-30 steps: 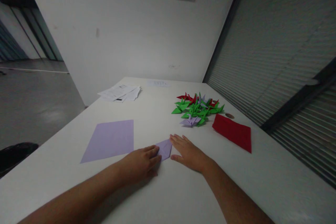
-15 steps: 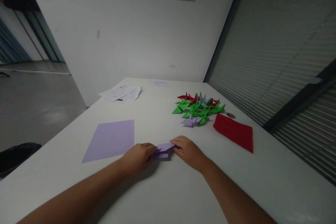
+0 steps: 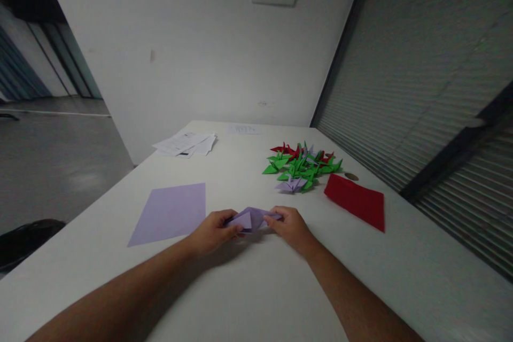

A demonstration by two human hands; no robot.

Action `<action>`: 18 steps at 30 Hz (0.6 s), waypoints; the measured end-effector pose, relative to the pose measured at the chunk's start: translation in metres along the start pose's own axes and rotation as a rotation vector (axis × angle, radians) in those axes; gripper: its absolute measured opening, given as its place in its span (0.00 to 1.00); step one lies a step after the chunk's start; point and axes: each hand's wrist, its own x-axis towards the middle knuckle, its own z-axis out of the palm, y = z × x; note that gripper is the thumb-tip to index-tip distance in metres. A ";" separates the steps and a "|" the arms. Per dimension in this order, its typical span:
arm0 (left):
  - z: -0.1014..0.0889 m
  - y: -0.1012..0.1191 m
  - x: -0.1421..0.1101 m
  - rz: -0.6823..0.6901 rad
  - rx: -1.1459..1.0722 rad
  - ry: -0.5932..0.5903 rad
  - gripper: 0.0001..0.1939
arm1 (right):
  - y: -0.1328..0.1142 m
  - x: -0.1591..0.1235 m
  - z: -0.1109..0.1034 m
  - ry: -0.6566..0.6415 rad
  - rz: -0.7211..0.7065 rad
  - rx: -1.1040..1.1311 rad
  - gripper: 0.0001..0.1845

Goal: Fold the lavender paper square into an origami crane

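A partly folded piece of purple origami paper (image 3: 249,219) is held between my two hands, just above the white table. My left hand (image 3: 216,231) pinches its left end, thumb in front and fingers behind. At the other end, my right hand (image 3: 289,225) grips a narrower part between thumb and fingers. Some of the folds are hidden by my fingertips. A flat sheet of purple paper (image 3: 170,214) lies on the table to the left of my left hand.
Beyond my right hand lies a pile of folded paper cranes (image 3: 298,168) in green, red and purple. Red paper (image 3: 356,200) rests at the right, near a small round object (image 3: 351,176). Printed sheets (image 3: 186,143) lie at the back left. Window blinds (image 3: 420,91) border the right side.
The folded purple paper has been raised and turned, and its folds now stand open in the middle. Both hands have shifted their grip, with the left thumb now on the front face.
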 end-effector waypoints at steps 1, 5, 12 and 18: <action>0.001 0.000 0.001 -0.018 0.005 0.028 0.21 | 0.001 0.001 0.001 0.005 0.001 0.024 0.14; 0.005 0.004 0.006 -0.096 -0.230 0.135 0.24 | 0.004 0.003 0.003 0.101 -0.027 0.176 0.18; 0.013 0.008 0.005 -0.073 -0.534 0.233 0.22 | -0.017 -0.009 0.011 0.462 -0.355 -0.186 0.16; 0.015 0.008 0.004 -0.017 -0.647 0.221 0.24 | -0.039 -0.015 0.038 0.128 -0.475 -0.262 0.25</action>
